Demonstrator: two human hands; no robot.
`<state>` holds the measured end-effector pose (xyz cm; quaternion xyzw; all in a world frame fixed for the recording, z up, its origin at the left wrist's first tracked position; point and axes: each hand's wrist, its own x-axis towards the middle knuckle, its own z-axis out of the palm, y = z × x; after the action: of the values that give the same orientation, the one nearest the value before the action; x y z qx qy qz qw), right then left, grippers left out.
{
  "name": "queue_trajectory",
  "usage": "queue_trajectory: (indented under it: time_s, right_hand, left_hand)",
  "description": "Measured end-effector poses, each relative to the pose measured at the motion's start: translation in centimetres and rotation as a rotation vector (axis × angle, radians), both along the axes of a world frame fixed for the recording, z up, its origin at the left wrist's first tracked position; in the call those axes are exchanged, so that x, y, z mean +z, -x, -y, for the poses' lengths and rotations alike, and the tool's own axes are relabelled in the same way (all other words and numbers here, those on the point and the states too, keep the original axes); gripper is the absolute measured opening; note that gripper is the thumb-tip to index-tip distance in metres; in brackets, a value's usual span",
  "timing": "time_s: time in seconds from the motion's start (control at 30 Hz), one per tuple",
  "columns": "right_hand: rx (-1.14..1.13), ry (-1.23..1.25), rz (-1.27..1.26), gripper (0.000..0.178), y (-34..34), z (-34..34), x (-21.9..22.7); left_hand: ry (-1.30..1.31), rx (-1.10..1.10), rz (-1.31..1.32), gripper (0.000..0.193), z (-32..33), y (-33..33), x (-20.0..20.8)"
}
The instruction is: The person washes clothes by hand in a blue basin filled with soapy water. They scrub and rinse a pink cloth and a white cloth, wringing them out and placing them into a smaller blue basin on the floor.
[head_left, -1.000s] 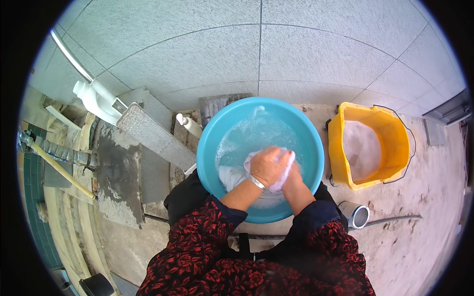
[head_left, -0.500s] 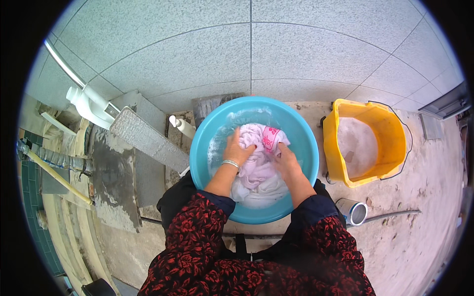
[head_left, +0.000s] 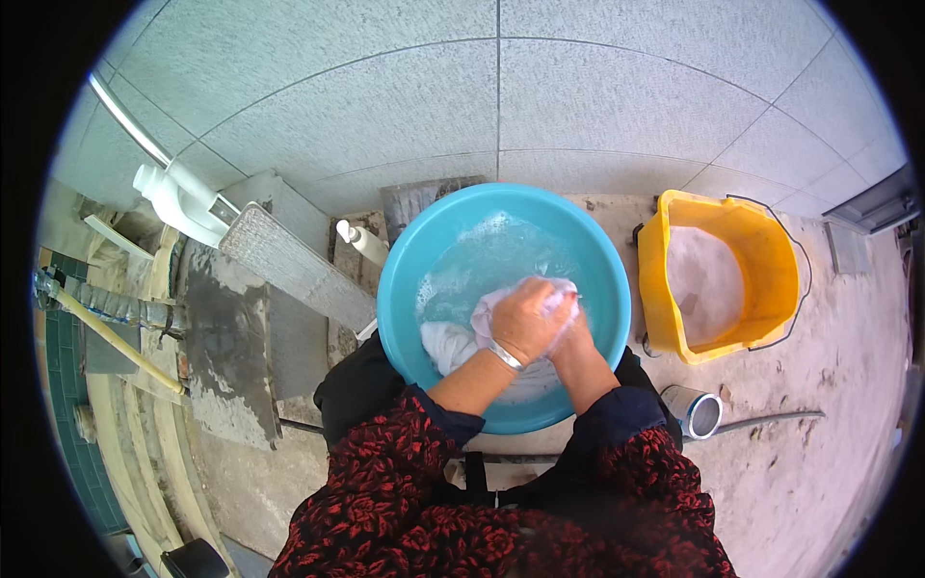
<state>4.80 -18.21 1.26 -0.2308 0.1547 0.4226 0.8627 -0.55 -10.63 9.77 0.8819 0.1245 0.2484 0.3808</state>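
From my feed: left hand curled over the pinkish cloth, right hand against it, fingers hidden, so I can't tell its grip. Cloth bunched about mid-basin. I'd hold it low, pressing evenly, suds falling inside.

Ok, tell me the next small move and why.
I'd probably rub the pale cloth between the left hand and right hand: both have it bunched up over the blue basin, where suds lie on the water.
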Motion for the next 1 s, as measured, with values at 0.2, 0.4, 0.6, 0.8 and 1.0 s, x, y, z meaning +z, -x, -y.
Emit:
queue_trajectory:
  time_s: [0.2,0.4,0.6,0.8,1.0]
  right_hand:
    - [0.071,0.605,0.162,0.031,0.9,-2.7,7.9]
    - [0.028,0.155,0.198,0.023,-3.1,1.4,2.6]
    - [0.126,0.629,-0.043,0.034,3.6,-3.6,8.2]
    - [-0.010,0.629,0.334,0.054,-2.5,-0.7,7.6]
    - [0.382,0.847,0.423,0.065,-2.3,-0.2,3.0]
  left_hand:
    - [0.569,0.238,-0.127,0.025,-4.1,-0.9,-6.0]
    - [0.186,-0.206,0.058,0.021,1.4,0.6,2.1]
    - [0.764,0.249,-0.036,0.034,-6.7,-1.4,-4.9]
    - [0.815,0.525,0.094,0.039,-10.6,-1.5,-7.7]
    - [0.106,0.371,-0.384,0.055,-8.7,-0.3,-9.9]
